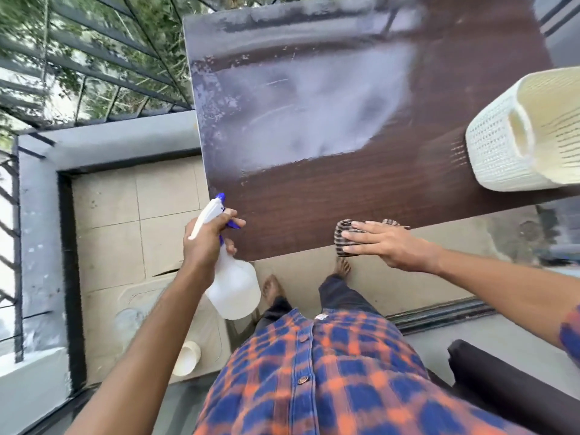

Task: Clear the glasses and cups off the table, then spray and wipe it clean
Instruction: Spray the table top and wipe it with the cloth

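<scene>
A dark brown wooden table [314, 196] fills the middle of the head view, with a wet, pale sheen across its far half. My left hand [208, 238] grips the neck of a white spray bottle [232, 285] with a blue trigger, held just off the table's near left corner. My right hand [383, 243] lies flat with straight fingers on a dark checked cloth [340, 238] at the table's near edge. No glasses or cups stand on the tabletop.
A cream woven plastic basket [502, 152] sits on the table's right side. A black railing [94, 73] and grey ledge run along the left. A pale cup [188, 356] lies on the tiled floor. A dark chair [502, 387] is at the lower right.
</scene>
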{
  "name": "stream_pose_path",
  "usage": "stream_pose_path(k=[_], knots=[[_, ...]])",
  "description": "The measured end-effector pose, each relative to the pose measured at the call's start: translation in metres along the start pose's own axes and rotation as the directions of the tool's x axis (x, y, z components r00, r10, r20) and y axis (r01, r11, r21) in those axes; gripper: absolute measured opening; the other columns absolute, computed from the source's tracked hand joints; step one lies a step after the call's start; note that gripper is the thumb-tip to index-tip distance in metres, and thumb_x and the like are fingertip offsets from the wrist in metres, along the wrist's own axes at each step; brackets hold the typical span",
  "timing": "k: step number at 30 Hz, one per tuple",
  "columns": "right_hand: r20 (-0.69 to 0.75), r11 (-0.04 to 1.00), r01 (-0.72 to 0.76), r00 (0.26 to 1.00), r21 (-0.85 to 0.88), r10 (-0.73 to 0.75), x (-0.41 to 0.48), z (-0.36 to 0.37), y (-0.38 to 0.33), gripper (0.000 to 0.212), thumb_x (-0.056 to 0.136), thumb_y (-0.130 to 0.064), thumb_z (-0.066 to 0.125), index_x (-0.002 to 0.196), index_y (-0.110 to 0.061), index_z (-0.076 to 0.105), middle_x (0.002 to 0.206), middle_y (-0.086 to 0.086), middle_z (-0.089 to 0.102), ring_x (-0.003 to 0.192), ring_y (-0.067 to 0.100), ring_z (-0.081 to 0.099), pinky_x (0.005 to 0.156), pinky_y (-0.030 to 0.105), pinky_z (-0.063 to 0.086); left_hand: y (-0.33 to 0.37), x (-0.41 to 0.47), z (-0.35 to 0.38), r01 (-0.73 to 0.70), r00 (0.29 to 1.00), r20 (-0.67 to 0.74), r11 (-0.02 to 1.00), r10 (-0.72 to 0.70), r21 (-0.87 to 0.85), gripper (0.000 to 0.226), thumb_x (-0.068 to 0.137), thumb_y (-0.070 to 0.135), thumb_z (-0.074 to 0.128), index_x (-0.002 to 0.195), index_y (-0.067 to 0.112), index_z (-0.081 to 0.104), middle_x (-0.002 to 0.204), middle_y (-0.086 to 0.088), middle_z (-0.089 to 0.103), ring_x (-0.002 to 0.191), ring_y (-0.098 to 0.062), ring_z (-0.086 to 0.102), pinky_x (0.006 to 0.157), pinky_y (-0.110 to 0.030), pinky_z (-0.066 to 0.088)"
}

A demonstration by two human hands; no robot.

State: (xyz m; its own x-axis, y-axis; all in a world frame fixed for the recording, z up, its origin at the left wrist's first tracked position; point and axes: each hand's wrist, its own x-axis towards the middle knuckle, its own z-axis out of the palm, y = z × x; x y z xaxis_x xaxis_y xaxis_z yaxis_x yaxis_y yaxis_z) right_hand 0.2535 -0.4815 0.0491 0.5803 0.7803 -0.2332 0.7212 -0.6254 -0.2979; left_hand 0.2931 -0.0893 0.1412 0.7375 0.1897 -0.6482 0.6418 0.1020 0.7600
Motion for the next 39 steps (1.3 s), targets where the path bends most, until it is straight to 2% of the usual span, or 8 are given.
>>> stream_pose_path(k=[6, 11, 14, 19, 23, 27, 33, 39], knots=[[-0.135, 0.935, -0.327, 0.929, 0.136, 0.344, -0.081, -0.012, 0.038, 0.069, 0.071, 0.011, 0.043, 0.128, -0.021, 0.067, 0.145, 0.001, 0.054, 0.133, 0.027, 0.054, 0.114, 0.028, 0.034, 0.014, -0.003, 0.052, -0.009, 0.999, 0.047, 1.0, 0.01, -0.023, 0.009, 0.095, 0.016, 0.062, 0.094, 0.011, 0.07, 0.087, -0.013, 0.074, 0.04, -0.022, 0.038, 0.049, -0.027, 0.04], [-0.465, 0.82, -0.42, 0.679, 0.389, 0.568, -0.056, -0.06, 0.091, 0.056, 0.083, 0.016, 0.049, 0.129, -0.011, 0.067, 0.142, 0.007, 0.058, 0.134, 0.023, 0.053, 0.116, 0.037, 0.038, 0.025, -0.005, 0.106, -0.03, 0.999, 0.012, 0.998, 0.031, -0.047, 0.009, 0.094, 0.016, 0.064, 0.094, 0.014, 0.072, 0.087, -0.013, 0.074, 0.04, -0.021, 0.037, 0.05, -0.029, 0.04], [-0.458, 0.726, -0.489, 0.566, 0.483, 0.685, -0.004, -0.084, 0.144, 0.063, 0.08, 0.009, 0.048, 0.135, -0.016, 0.062, 0.143, 0.003, 0.057, 0.133, 0.021, 0.053, 0.115, 0.036, 0.038, 0.032, -0.008, 0.139, -0.04, 0.999, -0.037, 0.998, 0.038, -0.058, 0.01, 0.095, 0.015, 0.064, 0.096, 0.01, 0.073, 0.086, -0.012, 0.074, 0.04, -0.021, 0.037, 0.05, -0.029, 0.041], [-0.286, 0.679, -0.588, 0.625, 0.439, 0.726, 0.036, -0.068, 0.198, 0.067, 0.077, 0.007, 0.048, 0.139, -0.019, 0.055, 0.153, 0.007, 0.046, 0.139, 0.034, 0.043, 0.116, 0.045, 0.034, 0.041, -0.013, 0.196, -0.06, 0.994, -0.095, 0.996, 0.054, -0.066, 0.009, 0.093, 0.017, 0.066, 0.095, 0.01, 0.072, 0.087, -0.013, 0.075, 0.042, -0.023, 0.037, 0.051, -0.03, 0.042], [-0.356, 0.86, -0.293, 0.818, 0.418, 0.452, -0.019, -0.023, 0.14, 0.065, 0.077, 0.012, 0.043, 0.135, -0.011, 0.062, 0.148, 0.011, 0.051, 0.141, 0.033, 0.042, 0.12, 0.042, 0.029, 0.039, -0.023, 0.228, -0.068, 0.992, -0.113, 0.993, 0.057, -0.093, 0.01, 0.093, 0.018, 0.065, 0.092, 0.009, 0.07, 0.088, -0.013, 0.075, 0.042, -0.023, 0.037, 0.051, -0.03, 0.041], [-0.283, 0.894, -0.018, 0.945, 0.447, 0.161, -0.107, 0.029, 0.076, 0.073, 0.069, 0.018, 0.057, 0.133, -0.017, 0.064, 0.151, 0.005, 0.049, 0.145, 0.025, 0.037, 0.117, 0.046, 0.034, 0.024, -0.032, 0.25, -0.057, 0.99, -0.137, 0.994, 0.043, -0.094, 0.01, 0.094, 0.018, 0.064, 0.092, 0.01, 0.07, 0.088, -0.013, 0.074, 0.042, -0.023, 0.037, 0.052, -0.03, 0.041], [-0.415, 0.778, -0.101, 0.799, 0.62, 0.435, -0.093, -0.012, 0.094, 0.068, 0.074, 0.02, 0.055, 0.132, -0.013, 0.065, 0.146, 0.005, 0.054, 0.141, 0.025, 0.044, 0.118, 0.041, 0.034, 0.008, -0.044, 0.266, -0.029, 0.991, -0.129, 0.999, 0.023, -0.045, 0.011, 0.096, 0.014, 0.063, 0.095, 0.006, 0.069, 0.086, -0.015, 0.073, 0.039, -0.022, 0.037, 0.049, -0.029, 0.04], [-0.361, 0.665, -0.497, 0.577, 0.557, 0.733, -0.02, -0.039, 0.176, 0.063, 0.082, 0.012, 0.046, 0.137, -0.014, 0.06, 0.15, 0.009, 0.049, 0.14, 0.035, 0.042, 0.121, 0.038, 0.027, 0.01, -0.046, 0.261, -0.031, 0.993, -0.116, 0.999, 0.028, -0.022, 0.014, 0.095, 0.016, 0.065, 0.099, 0.004, 0.071, 0.089, -0.017, 0.074, 0.042, -0.024, 0.038, 0.051, -0.032, 0.041]])
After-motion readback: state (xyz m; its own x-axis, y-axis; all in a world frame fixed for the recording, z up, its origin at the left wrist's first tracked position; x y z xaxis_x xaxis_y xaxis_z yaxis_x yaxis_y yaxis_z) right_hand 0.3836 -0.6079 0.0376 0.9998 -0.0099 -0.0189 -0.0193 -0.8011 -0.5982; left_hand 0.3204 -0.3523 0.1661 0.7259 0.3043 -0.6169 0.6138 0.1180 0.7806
